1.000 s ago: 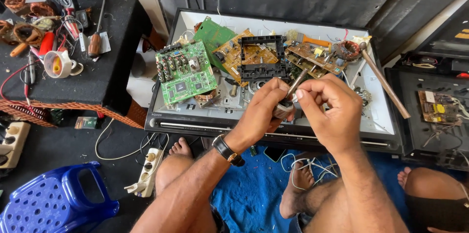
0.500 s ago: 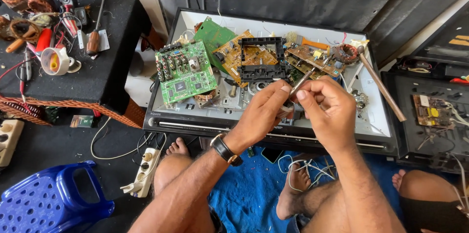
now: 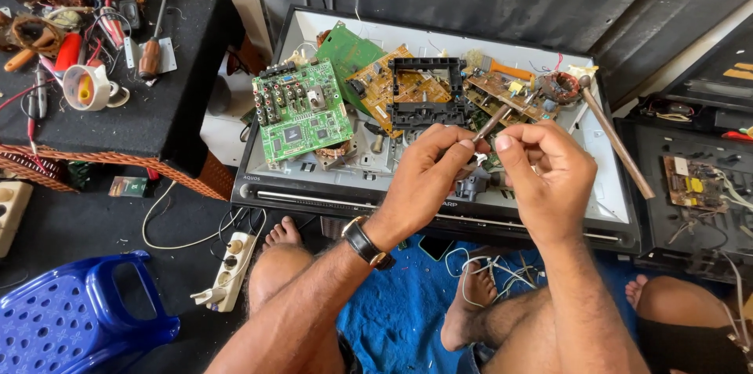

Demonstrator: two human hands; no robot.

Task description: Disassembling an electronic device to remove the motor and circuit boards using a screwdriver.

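Fingertips (image 3: 503,141) of the right hand (image 3: 549,178) are pinched on a thin tool (image 3: 492,121); the left hand (image 3: 423,178) is closed round a small part (image 3: 475,158), steadied above the chassis's (image 3: 612,209) front edge, near the green board (image 3: 302,111).

Hidden bits between your hands
Your left hand (image 3: 423,178) fingers cover the small part; blue stool (image 3: 74,319) cut off at edge.
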